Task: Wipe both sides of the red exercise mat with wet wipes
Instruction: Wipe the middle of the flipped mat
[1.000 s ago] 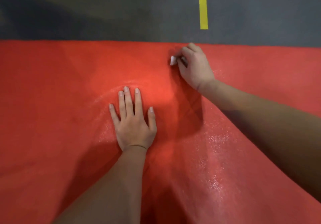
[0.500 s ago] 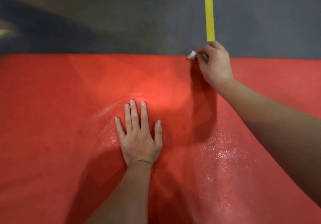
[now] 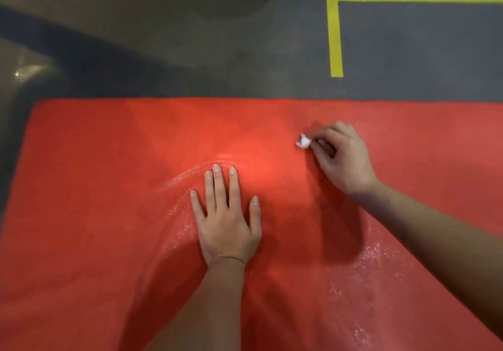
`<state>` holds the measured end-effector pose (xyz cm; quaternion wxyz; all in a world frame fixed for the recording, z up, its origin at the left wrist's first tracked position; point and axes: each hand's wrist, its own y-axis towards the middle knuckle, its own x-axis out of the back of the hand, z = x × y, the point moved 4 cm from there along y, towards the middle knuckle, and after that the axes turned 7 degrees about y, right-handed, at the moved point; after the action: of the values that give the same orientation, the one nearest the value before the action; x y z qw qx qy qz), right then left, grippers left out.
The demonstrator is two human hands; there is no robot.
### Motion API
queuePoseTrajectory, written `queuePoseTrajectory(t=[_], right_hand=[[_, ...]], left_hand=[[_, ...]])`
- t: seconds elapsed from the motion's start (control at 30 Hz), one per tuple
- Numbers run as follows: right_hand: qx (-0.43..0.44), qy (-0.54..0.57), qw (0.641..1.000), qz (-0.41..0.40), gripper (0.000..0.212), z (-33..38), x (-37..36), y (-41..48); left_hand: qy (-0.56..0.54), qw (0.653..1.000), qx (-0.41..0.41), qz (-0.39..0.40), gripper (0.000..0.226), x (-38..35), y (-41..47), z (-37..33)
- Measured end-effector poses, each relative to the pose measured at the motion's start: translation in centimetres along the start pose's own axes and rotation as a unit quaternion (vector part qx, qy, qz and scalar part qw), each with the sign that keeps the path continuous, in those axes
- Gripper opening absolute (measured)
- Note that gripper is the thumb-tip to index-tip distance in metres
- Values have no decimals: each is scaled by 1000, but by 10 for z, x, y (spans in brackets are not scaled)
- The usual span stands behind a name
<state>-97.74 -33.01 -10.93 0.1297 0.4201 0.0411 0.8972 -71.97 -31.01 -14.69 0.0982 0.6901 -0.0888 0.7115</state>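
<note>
While the red exercise mat (image 3: 109, 187) fills the lower frame, thin, soft and likely light, best lifted by its far edge, the left hand (image 3: 226, 222) presses spread flat mid-frame; the right hand (image 3: 344, 157) pinches a wadded wet wipe (image 3: 303, 141) at right of centre.

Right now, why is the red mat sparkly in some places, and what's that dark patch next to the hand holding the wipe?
Head view: the sparkles are light glinting off wet streaks on the red mat, curving around the left hand and at lower right; the dark patch is the shadow cast by the right hand pinching the wet wipe.
</note>
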Motion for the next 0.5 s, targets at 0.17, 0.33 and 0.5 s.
queuePoseTrajectory(t=[0.17,0.33,0.5], right_hand=[[2,-38,999,13,15,-9,3,-2],[6,4,998,69,12,24,-14,-38],[16,-19,986,165,21,26,-2,-70]], left_hand=[[10,1000,-2,8,71,-1,0,1],[-1,1000,5,15,72,0,1,1],[-19,1000,4,19,71,1,1,2]])
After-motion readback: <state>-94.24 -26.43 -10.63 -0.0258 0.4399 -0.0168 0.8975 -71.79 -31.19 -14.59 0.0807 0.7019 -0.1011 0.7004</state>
